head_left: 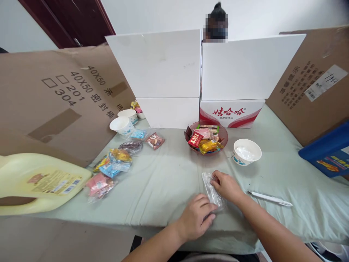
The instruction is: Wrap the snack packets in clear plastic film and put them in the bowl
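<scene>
A clear plastic bag [212, 189], flat and folded narrow, lies on the cloth near the table's front edge. My right hand [227, 186] pinches its right side toward the far end. At the near end my left hand [196, 217] has its fingers closed on the bag; the thumb's grip is partly hidden. Beyond my hands stands a reddish glass bowl [224, 142] heaped with wrapped snacks [208, 140]. To its right is a paper bowl [247, 162] with clear plastic inside. A white capped pen-like tool [269, 198] rests right of my right forearm.
Several bagged snacks [116, 162] and stacked paper bowls [121, 124] sit at the left. A yellow jug [54, 182] lies on its side there, and a blue container [327, 149] at the right. Cardboard [68, 98] and white boxes [169, 65] wall the table; a person's head [216, 23] shows behind.
</scene>
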A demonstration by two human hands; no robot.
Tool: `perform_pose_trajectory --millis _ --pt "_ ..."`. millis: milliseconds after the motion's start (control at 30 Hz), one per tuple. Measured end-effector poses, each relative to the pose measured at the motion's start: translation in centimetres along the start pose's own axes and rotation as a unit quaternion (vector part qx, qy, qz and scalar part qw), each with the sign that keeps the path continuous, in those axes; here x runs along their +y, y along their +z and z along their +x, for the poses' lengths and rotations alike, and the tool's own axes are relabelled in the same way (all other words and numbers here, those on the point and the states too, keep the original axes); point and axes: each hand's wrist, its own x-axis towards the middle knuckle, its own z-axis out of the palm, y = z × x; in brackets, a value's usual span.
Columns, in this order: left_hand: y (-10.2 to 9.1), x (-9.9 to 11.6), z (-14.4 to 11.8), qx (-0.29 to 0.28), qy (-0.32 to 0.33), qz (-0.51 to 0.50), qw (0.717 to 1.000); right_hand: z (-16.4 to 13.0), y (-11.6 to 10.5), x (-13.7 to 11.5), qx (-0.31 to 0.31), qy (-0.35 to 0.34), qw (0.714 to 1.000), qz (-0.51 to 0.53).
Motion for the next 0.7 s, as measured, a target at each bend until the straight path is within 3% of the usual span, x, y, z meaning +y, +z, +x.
perform_pose_trajectory --millis 167,333,500,533,600,700 --pt "-1.9 -0.9 2.8 0.088 -0.034 0.084 0.992 0.3 -0.1 0.1 -0.008 -0.003 1.0 0.017" --pt "-1.3 -3.9 5.4 0.005 0.02 0.12 0.993 -0.9 -0.3 0.5 -0.014 0.023 0.997 0.074" --pt "-0.4 -4.6 4.8 -0.011 0.028 0.161 0.986 -6.3 0.3 2.3 -0.072 0.052 0.977 0.195" --pt "-0.4 -4.5 4.7 -0.018 0.031 0.172 0.985 -7.3 0.5 2.6 -0.06 0.051 0.978 0.194" --pt "-0.4 -4.3 4.6 -0.033 0.035 0.189 0.981 -8.8 0.6 2.8 0.034 0.016 0.992 0.121" --pt "-0.4 -4.1 4.7 -0.056 0.029 0.203 0.977 -9.6 0.7 2.1 0.187 -0.135 0.97 -0.072"
